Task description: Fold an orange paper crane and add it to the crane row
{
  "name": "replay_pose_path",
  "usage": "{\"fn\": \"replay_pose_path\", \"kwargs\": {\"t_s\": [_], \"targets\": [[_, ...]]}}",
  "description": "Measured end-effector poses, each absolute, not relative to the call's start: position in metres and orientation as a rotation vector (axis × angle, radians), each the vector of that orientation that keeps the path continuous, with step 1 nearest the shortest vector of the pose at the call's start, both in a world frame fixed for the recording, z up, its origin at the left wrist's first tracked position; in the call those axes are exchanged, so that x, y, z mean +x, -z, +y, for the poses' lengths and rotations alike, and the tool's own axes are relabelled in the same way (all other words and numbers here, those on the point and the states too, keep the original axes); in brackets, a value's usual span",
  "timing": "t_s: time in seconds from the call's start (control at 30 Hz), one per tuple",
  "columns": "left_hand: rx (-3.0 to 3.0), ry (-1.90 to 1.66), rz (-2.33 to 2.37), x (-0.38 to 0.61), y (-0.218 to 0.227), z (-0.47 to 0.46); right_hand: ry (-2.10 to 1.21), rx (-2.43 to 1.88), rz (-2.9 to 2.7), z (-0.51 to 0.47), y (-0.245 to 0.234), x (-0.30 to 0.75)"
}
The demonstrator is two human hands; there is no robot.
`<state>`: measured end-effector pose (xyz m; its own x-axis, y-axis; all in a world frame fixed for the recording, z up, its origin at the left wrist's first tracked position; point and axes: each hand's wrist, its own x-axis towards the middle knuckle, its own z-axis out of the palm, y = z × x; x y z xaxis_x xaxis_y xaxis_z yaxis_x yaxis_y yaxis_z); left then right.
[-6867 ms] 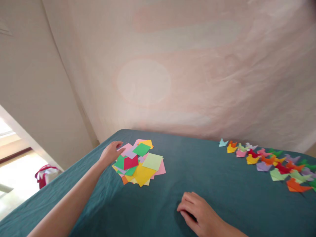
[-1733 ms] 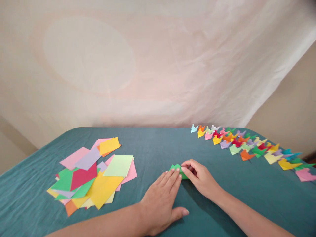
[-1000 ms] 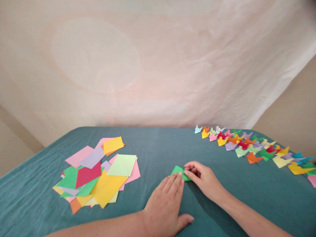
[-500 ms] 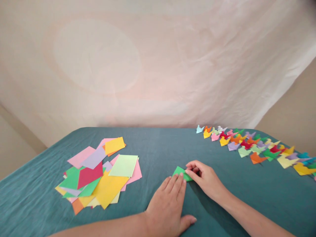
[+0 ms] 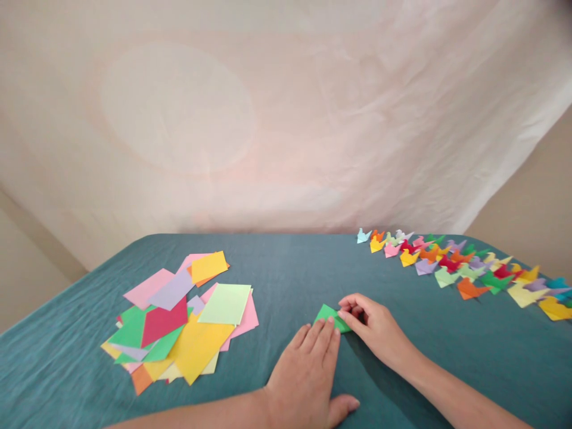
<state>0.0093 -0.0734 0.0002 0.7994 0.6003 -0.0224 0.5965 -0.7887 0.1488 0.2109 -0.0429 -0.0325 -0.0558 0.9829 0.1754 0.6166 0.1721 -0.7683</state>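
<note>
A small folded piece of green paper [image 5: 327, 311] lies on the teal cloth in front of me. My left hand [image 5: 306, 369] rests flat on its near part, fingers stretched out and thumb spread to the right. With thumb and fingertips, my right hand [image 5: 373, 325] pinches the right corner of the same paper. The near part of the paper is hidden under my left fingers, so its full shape does not show.
To the left lies a loose heap of coloured paper sheets [image 5: 205, 345]. Rows of small folded paper birds [image 5: 473, 289] stand along the right side of the teal-covered table [image 5: 286, 262]. A pale cloth [image 5: 290, 119] hangs behind the table's far edge.
The whole view has shifted slightly, with everything a little lower in the picture. Both hands keep the same hold on the green paper.
</note>
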Motion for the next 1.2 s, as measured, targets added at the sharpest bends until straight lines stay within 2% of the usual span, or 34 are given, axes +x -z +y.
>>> {"fn": "replay_pose_path", "kwargs": {"t_s": [1.2], "targets": [[2.871,0.009,0.922,0.0121,-0.0018,-0.0632,-0.631,-1.520,-1.793,-0.0415,0.0329,0.2076]]}}
